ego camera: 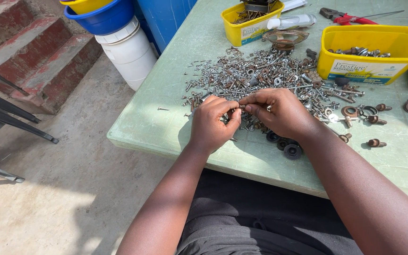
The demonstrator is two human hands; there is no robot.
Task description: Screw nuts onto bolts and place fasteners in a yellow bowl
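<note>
A wide heap of small screws, nuts and bolts (pixel 256 71) lies spread on a pale green table (pixel 166 94). My left hand (pixel 212 123) and my right hand (pixel 279 112) meet over the near edge of the heap, fingertips pinched together on one small screw (pixel 238 108). Several black rubber washers (pixel 289 148) lie just under my right wrist. Rusty bolts and rings (pixel 369 118) sit to the right of my right hand.
A large yellow tub (pixel 371 52) with metal parts stands at the back right, a smaller yellow tub (pixel 251 21) behind the heap, red pliers (pixel 350 18) beyond. White and blue buckets (pixel 128 47) stand left of the table by brick steps (pixel 38 56).
</note>
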